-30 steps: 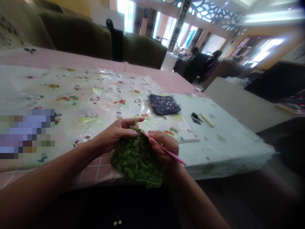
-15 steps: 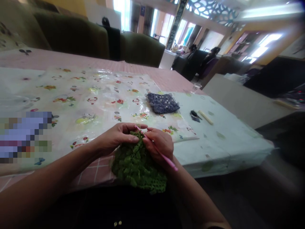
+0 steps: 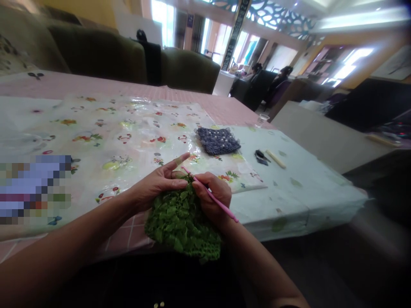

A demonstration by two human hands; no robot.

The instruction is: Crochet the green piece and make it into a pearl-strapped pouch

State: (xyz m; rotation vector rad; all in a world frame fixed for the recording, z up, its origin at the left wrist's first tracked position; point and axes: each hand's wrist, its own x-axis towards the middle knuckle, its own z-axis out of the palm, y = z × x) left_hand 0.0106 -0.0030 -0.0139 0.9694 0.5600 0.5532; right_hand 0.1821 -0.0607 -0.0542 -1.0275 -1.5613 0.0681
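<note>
A green crocheted piece (image 3: pixel 183 222) with leaf-like tufts hangs from my fingers at the table's near edge. My left hand (image 3: pixel 160 184) pinches its top edge with the thumb, while the index finger stretches out ahead. In my right hand (image 3: pixel 213 192) is a pink crochet hook (image 3: pixel 223 206), gripped like a pen. The hook's tip lies by the top of the green piece, close to my left fingers. Beyond my hands, a grey-blue crocheted piece (image 3: pixel 218 141) dotted with white beads lies on the table. The working yarn is too fine to make out.
A floral plastic sheet (image 3: pixel 138 124) covers the table's left and middle. To the right lie a small black object (image 3: pixel 261 157) and a pale stick (image 3: pixel 275 158). A clear cup (image 3: pixel 263 119) stands near the far edge. Chairs (image 3: pixel 189 68) line the far side.
My left index finger has straightened and lifted away from the hook's tip. The green piece has shifted slightly left, and the hook's tip now sits nearer the stitches.
</note>
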